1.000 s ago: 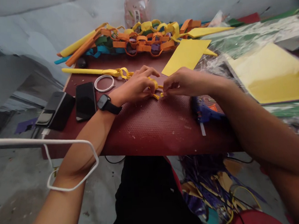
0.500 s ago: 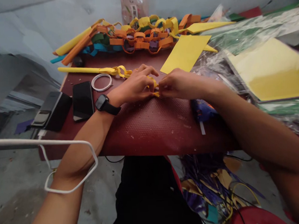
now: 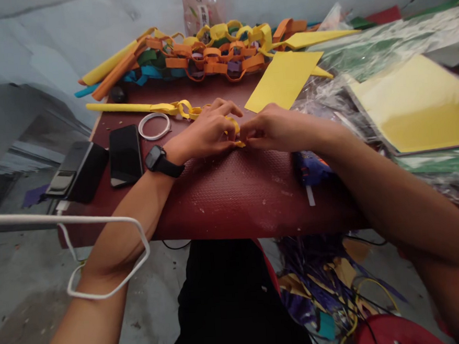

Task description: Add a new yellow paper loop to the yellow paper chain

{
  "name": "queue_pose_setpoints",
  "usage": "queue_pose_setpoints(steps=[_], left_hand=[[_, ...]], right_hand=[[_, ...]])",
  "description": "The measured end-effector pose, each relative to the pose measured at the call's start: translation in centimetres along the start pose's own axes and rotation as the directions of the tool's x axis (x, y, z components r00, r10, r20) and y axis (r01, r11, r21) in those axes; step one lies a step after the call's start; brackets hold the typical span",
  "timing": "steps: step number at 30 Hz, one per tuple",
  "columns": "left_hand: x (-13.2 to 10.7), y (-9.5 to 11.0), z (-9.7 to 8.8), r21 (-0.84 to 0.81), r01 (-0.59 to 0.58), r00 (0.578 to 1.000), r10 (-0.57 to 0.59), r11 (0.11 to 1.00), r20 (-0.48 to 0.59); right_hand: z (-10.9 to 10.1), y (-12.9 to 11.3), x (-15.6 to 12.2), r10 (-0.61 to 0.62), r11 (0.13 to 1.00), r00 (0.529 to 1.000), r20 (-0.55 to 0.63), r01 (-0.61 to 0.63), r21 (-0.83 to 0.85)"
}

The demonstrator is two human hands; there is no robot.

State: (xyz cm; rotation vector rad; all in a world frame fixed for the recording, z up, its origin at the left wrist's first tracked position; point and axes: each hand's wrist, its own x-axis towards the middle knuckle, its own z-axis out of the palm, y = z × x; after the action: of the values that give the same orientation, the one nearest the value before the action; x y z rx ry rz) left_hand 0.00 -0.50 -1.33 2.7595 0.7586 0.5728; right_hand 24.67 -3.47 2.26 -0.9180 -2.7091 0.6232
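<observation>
A yellow paper chain (image 3: 186,109) with a long rolled stick at its left end lies on the dark red table, and part of it runs behind my left hand. My left hand (image 3: 213,128) pinches a yellow paper link (image 3: 240,144) near the table top between thumb and finger, its other fingers arched above. Close against it, my right hand (image 3: 271,129) is closed at the same link, its fingertips partly hidden. A dark watch sits on my left wrist. Beside my right forearm lies a blue glue gun (image 3: 311,167) with a whitish stick showing.
Yellow, orange and blue paper chains (image 3: 213,55) stretch along the back. A yellow sheet (image 3: 285,80) lies behind my right hand, more yellow sheets (image 3: 425,108) at right. To the left are a phone (image 3: 125,155), a white ring (image 3: 154,126) and a black box (image 3: 78,172).
The fingertips of my right hand have shifted slightly left, closer to my left fingers at the yellow link. Otherwise only a small shift of the view shows.
</observation>
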Motion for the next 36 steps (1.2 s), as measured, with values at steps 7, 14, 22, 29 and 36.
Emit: queue_pose_setpoints(steps=[7,14,22,29,36], left_hand=[[-0.05,0.42,0.09,0.007,0.01,1.0,-0.01,1.0,-0.012],[0.14,0.37,0.46,0.003,0.003,1.0,-0.003,1.0,-0.017],[0.33,0.53,0.66,-0.024,0.035,0.999,-0.036,0.999,-0.001],[0.31,0.64,0.79,-0.038,0.061,0.998,-0.06,0.997,0.008],[0.35,0.59,1.0,-0.045,0.044,0.999,-0.044,0.998,-0.008]], right_hand=[[0.38,0.03,0.19,0.011,1.0,1.0,0.023,-0.01,-0.023],[0.75,0.01,0.24,0.034,0.999,0.999,-0.004,-0.034,-0.007],[0.82,0.05,0.35,0.036,0.999,0.999,-0.025,-0.037,-0.02],[0.64,-0.09,0.06,0.034,0.998,0.999,-0.006,-0.034,0.055],[0.65,-0.15,0.08,0.084,0.995,0.996,-0.043,-0.081,0.064]])
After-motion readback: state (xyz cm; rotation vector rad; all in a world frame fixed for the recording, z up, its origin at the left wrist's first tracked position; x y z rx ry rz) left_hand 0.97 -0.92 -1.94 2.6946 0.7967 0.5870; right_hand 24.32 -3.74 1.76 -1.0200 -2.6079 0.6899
